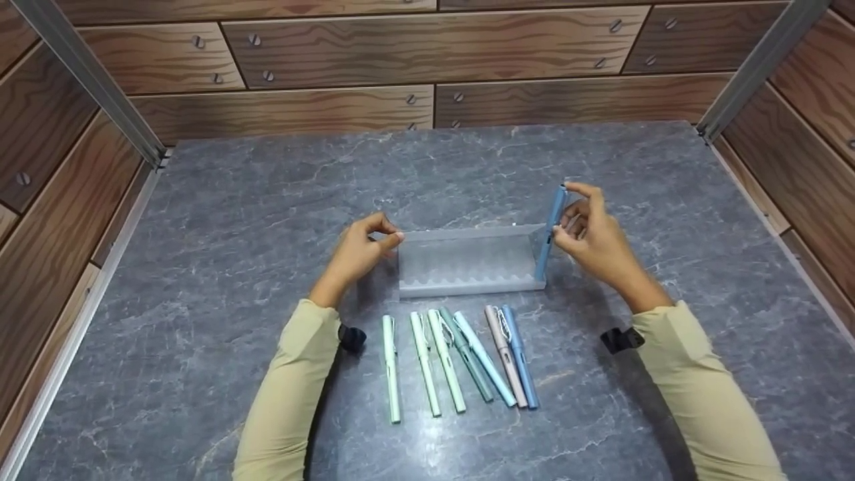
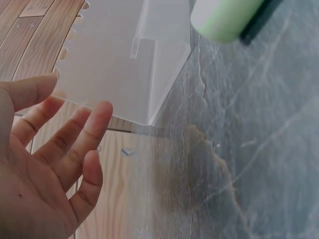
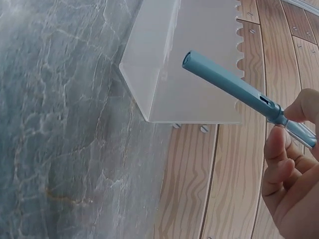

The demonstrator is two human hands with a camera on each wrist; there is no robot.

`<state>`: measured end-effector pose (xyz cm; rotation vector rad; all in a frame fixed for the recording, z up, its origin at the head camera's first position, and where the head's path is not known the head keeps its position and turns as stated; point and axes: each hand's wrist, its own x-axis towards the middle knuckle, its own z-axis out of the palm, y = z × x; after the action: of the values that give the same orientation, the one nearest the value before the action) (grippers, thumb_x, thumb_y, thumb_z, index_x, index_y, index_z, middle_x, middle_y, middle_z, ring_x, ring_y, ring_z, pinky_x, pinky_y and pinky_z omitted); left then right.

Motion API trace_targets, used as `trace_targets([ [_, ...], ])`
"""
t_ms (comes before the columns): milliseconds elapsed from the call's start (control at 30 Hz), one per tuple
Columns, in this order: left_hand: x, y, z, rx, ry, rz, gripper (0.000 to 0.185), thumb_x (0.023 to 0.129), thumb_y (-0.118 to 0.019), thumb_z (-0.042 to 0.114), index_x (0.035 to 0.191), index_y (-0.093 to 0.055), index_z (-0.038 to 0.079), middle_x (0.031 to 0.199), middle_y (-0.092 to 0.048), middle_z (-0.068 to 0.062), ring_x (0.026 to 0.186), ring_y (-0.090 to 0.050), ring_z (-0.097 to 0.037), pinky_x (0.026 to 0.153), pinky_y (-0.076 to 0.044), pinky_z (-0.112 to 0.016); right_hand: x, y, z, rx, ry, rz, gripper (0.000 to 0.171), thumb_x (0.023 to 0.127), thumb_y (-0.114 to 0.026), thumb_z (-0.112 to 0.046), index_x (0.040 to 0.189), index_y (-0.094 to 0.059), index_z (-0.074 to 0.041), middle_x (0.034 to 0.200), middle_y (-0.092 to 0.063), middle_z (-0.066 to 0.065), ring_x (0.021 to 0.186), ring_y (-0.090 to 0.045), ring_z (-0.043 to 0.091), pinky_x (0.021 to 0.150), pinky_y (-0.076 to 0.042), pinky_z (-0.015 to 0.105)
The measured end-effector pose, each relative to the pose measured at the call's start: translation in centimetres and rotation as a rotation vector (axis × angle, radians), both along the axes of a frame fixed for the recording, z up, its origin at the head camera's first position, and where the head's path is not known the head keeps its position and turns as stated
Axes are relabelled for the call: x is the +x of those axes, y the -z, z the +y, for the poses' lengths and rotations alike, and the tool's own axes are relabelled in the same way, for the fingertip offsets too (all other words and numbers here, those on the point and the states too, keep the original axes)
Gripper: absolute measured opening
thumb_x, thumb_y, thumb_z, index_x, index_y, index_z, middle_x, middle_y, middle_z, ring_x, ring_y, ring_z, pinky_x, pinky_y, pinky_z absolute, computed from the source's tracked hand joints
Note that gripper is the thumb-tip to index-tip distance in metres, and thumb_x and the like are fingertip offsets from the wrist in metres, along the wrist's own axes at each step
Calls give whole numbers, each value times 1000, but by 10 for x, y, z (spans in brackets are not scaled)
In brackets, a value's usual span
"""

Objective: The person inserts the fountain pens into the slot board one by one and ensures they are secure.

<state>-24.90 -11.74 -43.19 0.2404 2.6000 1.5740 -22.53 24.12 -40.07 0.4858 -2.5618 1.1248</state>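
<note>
Fingers of your left hand (image 1: 361, 250) curl in and touch the left end of the frosted plastic pen stand (image 1: 467, 262), thumb and forefinger meeting at its upper corner; the wrist view shows the other fingers relaxed and spread beside the stand's end wall, so the hand looks loosely set rather than clamped. The stand sits near the middle of the bench (image 1: 267, 200), its long axis running left to right, parallel to the near edge.

Toward the near edge, seven pens lie in a row (image 1: 454, 357), green ones (image 1: 391, 367) at the left, then teal, pale blue, a grey-pink one (image 1: 504, 354) and a blue one at the right. Their long axes run roughly from the far edge to the near edge, the right-hand ones slanting slightly.

At the stand's right end, your right hand (image 1: 594, 234) pinches a blue pen (image 1: 549, 234) near its upper part. The pen stands almost upright, tilted slightly right at the top, its lower end down at the stand's right-hand corner.
</note>
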Motion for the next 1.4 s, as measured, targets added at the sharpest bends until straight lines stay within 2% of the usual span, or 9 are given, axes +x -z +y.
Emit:
trace_targets([
  [300,2,-1,-1,-3,13,-6,16,93,-64,25,94,-62,9,113,-66,-11,81,-69,-35,66,-51,-28,-3,9,-4,91,22,91,63,84,-65,3,136,-32,-9,83,-60,13,60,-45,5,55,-37,16],
  [700,0,0,0,4,9,18,14,92,-65,21,91,-62,7,109,-67,-11,76,-67,-36,61,-48,-24,-5,11,-9,195,29,72,64,84,-68,-3,139,-37,-6,86,-62,9,61,-49,11,54,-39,21],
  [900,-1,2,0,3,8,24,14,92,-65,21,90,-62,7,109,-67,-11,72,-66,-34,60,-46,-23,-5,12,-10,264,41,28,62,87,-67,-9,141,-37,-7,90,-64,8,62,-50,12,53,-37,26],
  [1133,-1,1,-1,4,10,1,15,92,-65,23,91,-62,8,111,-67,-10,76,-67,-34,62,-48,-24,-5,13,-12,297,26,5,61,89,-66,-10,143,-37,-7,91,-64,7,62,-50,12,53,-37,27],
  [1400,0,0,-2,-6,23,-29,16,92,-63,27,94,-62,10,120,-65,-10,80,-69,-35,62,-47,-26,-5,15,-12,325,35,4,62,89,-67,-13,143,-37,-8,90,-65,7,61,-54,15,52,-38,28],
])
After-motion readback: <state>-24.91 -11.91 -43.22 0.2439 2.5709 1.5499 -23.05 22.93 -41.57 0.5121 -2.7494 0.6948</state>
